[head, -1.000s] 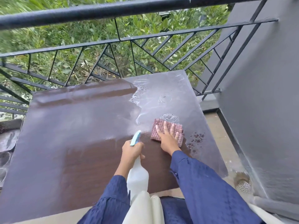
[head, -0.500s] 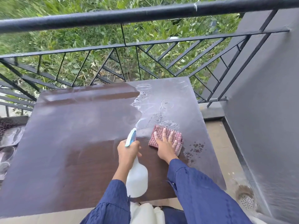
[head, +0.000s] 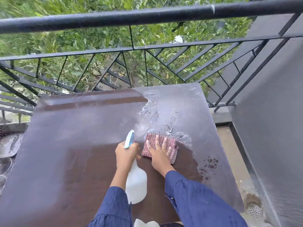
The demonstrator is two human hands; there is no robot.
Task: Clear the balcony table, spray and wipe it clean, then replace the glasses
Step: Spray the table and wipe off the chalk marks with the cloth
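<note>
A dark brown table (head: pixel 65 153) fills the middle of the view, wet and streaked on its far right part. My left hand (head: pixel 126 153) grips the neck of a white spray bottle (head: pixel 136 185) with a light blue nozzle pointing away from me. My right hand (head: pixel 159 154) lies flat, fingers spread, pressing a red checked cloth (head: pixel 170 145) onto the table just right of the bottle. Droplets sit on the table beyond and to the right of the cloth. Clear glasses (head: pixel 5 166) show partly at the left edge, off the table.
A black metal railing (head: pixel 147 15) runs along the table's far side, with greenery beyond. A grey wall (head: pixel 270 128) stands on the right. A floor drain (head: pixel 255 210) sits in the right corner below the table. A mesh surface (head: pixel 11 129) lies at the left.
My right hand has slid the cloth slightly left toward the spray bottle. The camera has tilted down and nearer the table. My left hand keeps holding the bottle.
</note>
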